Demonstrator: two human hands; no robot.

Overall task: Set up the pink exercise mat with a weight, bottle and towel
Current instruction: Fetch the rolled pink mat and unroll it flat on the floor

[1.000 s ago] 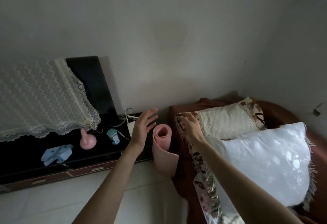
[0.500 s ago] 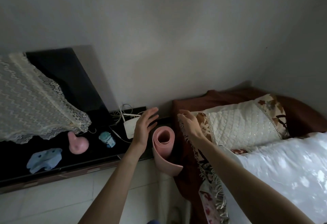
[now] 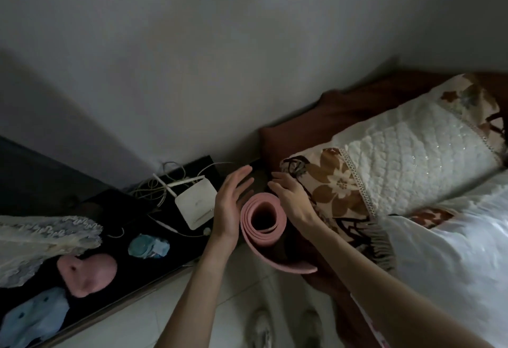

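Note:
The rolled pink exercise mat (image 3: pixel 262 233) stands on end in the gap between the black low cabinet and the sofa. My left hand (image 3: pixel 231 204) is open just to its left, palm facing the roll. My right hand (image 3: pixel 291 196) is open at the roll's right side, fingers spread near its top edge; contact is unclear. On the cabinet lie a pink kettlebell-shaped weight (image 3: pixel 88 272), a teal bottle (image 3: pixel 147 246) on its side, and a light blue towel (image 3: pixel 33 320) at the far left.
A white router (image 3: pixel 196 204) with tangled cables sits on the black cabinet (image 3: pixel 132 273) behind the bottle. A lace cloth (image 3: pixel 41 240) hangs at left. Patterned and white pillows (image 3: pixel 412 160) fill the brown sofa at right. White tiled floor and my shoes lie below.
The view has moved closer and tilted down. Both hands have closed in on the rolled mat, the right one leaving the pillow edge for the roll's right side.

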